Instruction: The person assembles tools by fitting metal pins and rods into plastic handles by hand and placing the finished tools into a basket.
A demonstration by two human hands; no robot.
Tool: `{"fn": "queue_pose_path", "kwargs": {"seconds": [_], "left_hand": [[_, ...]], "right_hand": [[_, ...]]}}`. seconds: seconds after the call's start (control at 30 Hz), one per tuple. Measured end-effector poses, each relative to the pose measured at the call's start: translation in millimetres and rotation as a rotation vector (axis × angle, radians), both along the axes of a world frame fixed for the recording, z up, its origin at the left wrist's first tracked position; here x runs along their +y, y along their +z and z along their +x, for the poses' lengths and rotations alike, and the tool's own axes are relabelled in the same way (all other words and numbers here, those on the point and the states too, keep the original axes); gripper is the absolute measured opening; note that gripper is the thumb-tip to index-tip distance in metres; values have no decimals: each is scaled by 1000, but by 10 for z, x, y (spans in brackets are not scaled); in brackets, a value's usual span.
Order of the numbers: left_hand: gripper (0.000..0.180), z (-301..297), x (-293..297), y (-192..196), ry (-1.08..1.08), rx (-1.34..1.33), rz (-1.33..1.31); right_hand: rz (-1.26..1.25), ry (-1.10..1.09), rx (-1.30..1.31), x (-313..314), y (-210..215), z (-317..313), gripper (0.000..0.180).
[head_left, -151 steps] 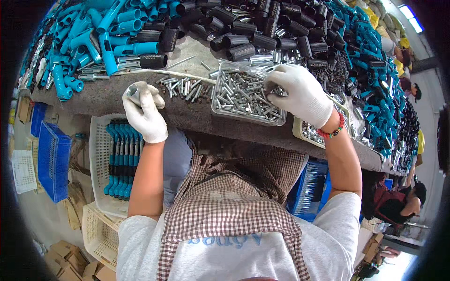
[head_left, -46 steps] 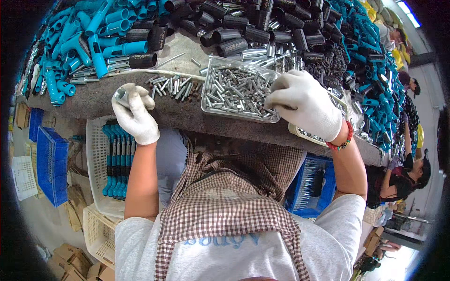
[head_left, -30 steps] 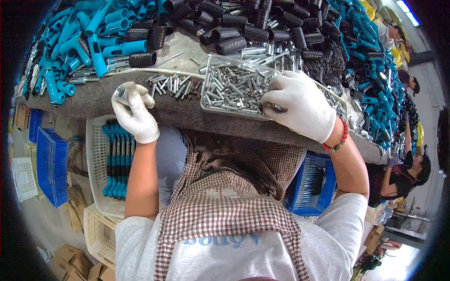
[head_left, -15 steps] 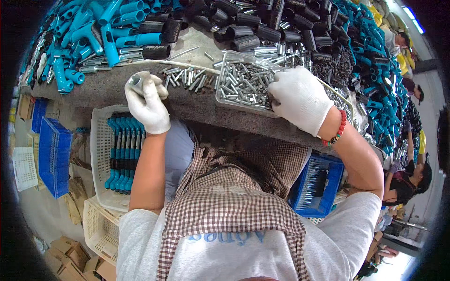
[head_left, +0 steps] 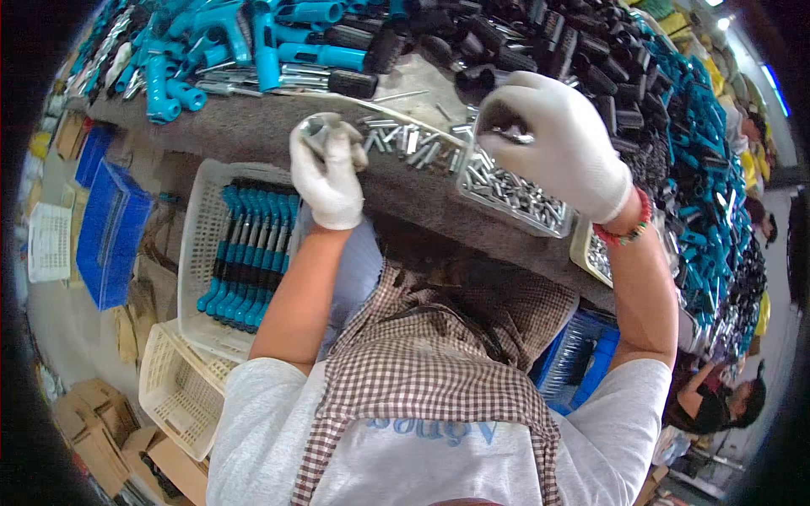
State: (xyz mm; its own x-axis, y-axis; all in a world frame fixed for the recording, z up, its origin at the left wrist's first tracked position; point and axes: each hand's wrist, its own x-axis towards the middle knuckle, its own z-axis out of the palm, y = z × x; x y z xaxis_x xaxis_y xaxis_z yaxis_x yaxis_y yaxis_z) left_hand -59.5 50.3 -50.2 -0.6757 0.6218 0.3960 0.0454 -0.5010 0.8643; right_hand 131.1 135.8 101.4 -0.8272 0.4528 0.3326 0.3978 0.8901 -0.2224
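My left hand (head_left: 329, 181), in a white glove, is closed round a short grey metal sleeve (head_left: 315, 132) with its open end up. It is over the front edge of the bench. My right hand (head_left: 561, 139), also gloved, is raised above a clear plastic tray (head_left: 515, 218) full of short metal pins (head_left: 511, 191). Its fingers are curled, and shiny metal pins (head_left: 515, 132) show in the hollow of the hand; how many cannot be made out. More loose pins (head_left: 413, 143) lie on the bench between my hands.
Turquoise tool housings (head_left: 228, 34) and black sleeves (head_left: 582, 51) are heaped across the bench. Below left, a white basket (head_left: 192, 253) holds a row of turquoise-and-black tools (head_left: 249, 253). A blue crate (head_left: 582, 354) stands low right. A co-worker (head_left: 726, 401) is at far right.
My right hand has lifted out of the pin tray, and pins now show in its curled fingers. The left hand still holds the metal sleeve. The whole view has shifted.
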Motion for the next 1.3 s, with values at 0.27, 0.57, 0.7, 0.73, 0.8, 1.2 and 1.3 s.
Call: {"fn": "queue_pose_path", "kwargs": {"seconds": [0.27, 0.57, 0.7, 0.73, 0.8, 1.2, 1.3], "left_hand": [[26, -25, -47, -33, -2, 51, -32], [23, -59, -31, -42, -12, 87, -38], [22, -53, -22, -24, -27, 52, -25], [23, -52, -21, -20, -25, 52, -20], [23, -42, -19, -13, -32, 53, -15], [15, 138, -741, -265, -348, 235, -84], [21, 531, -957, -85, -709, 162, -398]], "right_hand": [[68, 194, -104, 341, -532, -737, 19], [-8, 224, -131, 465, -572, -786, 25], [-143, 159, -141, 435, -355, -670, 28], [-140, 156, -140, 412, -286, -611, 28], [-256, 42, -51, 341, -161, -445, 27], [-435, -357, 151, -1203, -316, 808, 13], [-687, -446, 303, -1377, -800, 902, 15]]}}
